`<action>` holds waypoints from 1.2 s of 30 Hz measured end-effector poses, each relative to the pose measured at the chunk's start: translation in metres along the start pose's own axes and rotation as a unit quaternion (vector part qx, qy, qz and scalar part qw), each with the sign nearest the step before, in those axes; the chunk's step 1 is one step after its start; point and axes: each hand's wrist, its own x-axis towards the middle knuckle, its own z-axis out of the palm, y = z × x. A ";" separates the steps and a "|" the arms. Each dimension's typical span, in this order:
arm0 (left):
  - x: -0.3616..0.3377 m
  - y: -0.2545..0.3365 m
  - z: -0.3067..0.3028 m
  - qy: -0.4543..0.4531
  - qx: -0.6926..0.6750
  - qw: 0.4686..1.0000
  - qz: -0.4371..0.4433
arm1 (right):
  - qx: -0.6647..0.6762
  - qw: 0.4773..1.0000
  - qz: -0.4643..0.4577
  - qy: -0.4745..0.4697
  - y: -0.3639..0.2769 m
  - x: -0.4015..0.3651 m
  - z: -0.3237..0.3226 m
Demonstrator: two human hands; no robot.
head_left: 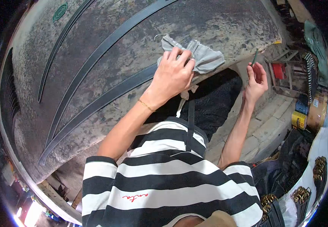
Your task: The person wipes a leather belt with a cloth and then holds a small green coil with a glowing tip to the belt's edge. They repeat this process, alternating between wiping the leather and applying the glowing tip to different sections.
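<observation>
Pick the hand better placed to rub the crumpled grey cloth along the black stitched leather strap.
Left, probably: the left hand presses on the grey cloth at the strap; the right hand is apart, pinching a thin green stick.

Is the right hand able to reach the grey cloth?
Probably yes. The grey cloth lies at the table edge near the right hand, nothing between them. But that hand is pinching a green stick, and the left hand grips the cloth.
</observation>
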 end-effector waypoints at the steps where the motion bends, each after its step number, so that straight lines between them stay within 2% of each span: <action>1: 0.000 0.000 0.000 -0.001 -0.002 1.000 -0.003 | -0.047 0.998 -0.026 0.019 -0.003 0.000 0.003; 3: 0.000 0.000 -0.001 -0.001 -0.003 1.000 -0.006 | -0.092 0.994 -0.053 0.038 -0.005 -0.001 0.006; 5: 0.000 0.001 -0.003 -0.001 -0.014 1.000 -0.006 | -0.330 0.924 -0.181 0.072 -0.005 -0.002 0.007; 6: 0.000 0.001 -0.004 -0.001 -0.013 1.000 -0.004 | -0.361 0.900 -0.243 0.031 -0.001 -0.002 0.009; 8: -0.001 0.001 -0.004 0.000 -0.019 1.000 -0.012 | -0.320 0.930 -0.154 -0.100 0.011 -0.002 0.010; 9: 0.000 0.000 -0.004 0.000 -0.017 1.000 -0.009 | -0.352 0.905 -0.205 -0.124 0.009 0.002 0.004; 10: 0.001 0.000 -0.004 -0.006 -0.015 1.000 -0.018 | -0.350 0.906 -0.205 -0.123 0.004 0.003 0.007; 12: -0.001 0.003 -0.004 -0.015 -0.015 0.999 -0.027 | -0.317 0.934 -0.159 -0.032 -0.003 0.001 0.010; 14: 0.001 0.003 -0.004 0.004 -0.020 0.999 -0.026 | -0.295 0.947 -0.125 -0.006 -0.001 0.006 0.005; 16: 0.001 0.002 -0.005 -0.004 -0.015 1.000 -0.023 | -0.105 0.994 -0.003 0.028 -0.002 0.011 0.001; 17: 0.000 0.002 -0.004 -0.010 -0.012 1.000 -0.021 | 0.048 0.996 0.070 0.004 0.001 0.015 -0.006; 18: 0.001 0.002 -0.004 -0.010 -0.013 1.000 -0.019 | 0.048 0.996 0.069 0.005 0.005 0.015 -0.009; 20: 0.001 0.002 -0.003 0.000 -0.009 1.000 -0.016 | 0.059 0.971 0.227 -0.052 0.012 0.019 -0.010; 21: -0.001 0.002 -0.001 0.000 -0.009 1.000 -0.015 | 0.050 0.970 0.233 -0.053 0.035 0.020 -0.014; 24: -0.007 -0.005 0.001 0.035 -0.033 0.999 -0.006 | 0.095 0.970 0.225 -0.001 0.015 0.015 -0.009; 26: -0.004 -0.006 0.000 0.063 -0.077 0.994 -0.039 | 0.114 0.972 0.204 0.007 -0.001 0.015 0.001; 28: -0.002 -0.004 -0.001 0.078 -0.073 0.993 -0.059 | 0.192 0.967 0.167 0.001 -0.013 0.013 0.019; 30: -0.006 -0.008 0.001 0.171 -0.107 0.959 -0.199 | 0.213 0.967 0.140 -0.020 -0.021 0.009 0.052; 32: -0.005 -0.006 -0.007 0.300 -0.119 0.888 -0.327 | 0.247 0.962 0.107 -0.053 -0.015 0.007 0.084; 34: -0.007 -0.010 -0.006 0.335 -0.075 0.879 -0.332 | 0.169 0.984 0.040 -0.044 -0.002 0.000 0.109; 35: -0.008 -0.010 -0.006 0.313 -0.059 0.898 -0.302 | 0.138 0.990 0.005 -0.030 -0.003 -0.002 0.113; 36: -0.007 -0.009 -0.006 0.291 -0.043 0.916 -0.273 | 0.139 0.990 0.007 -0.032 -0.001 -0.001 0.113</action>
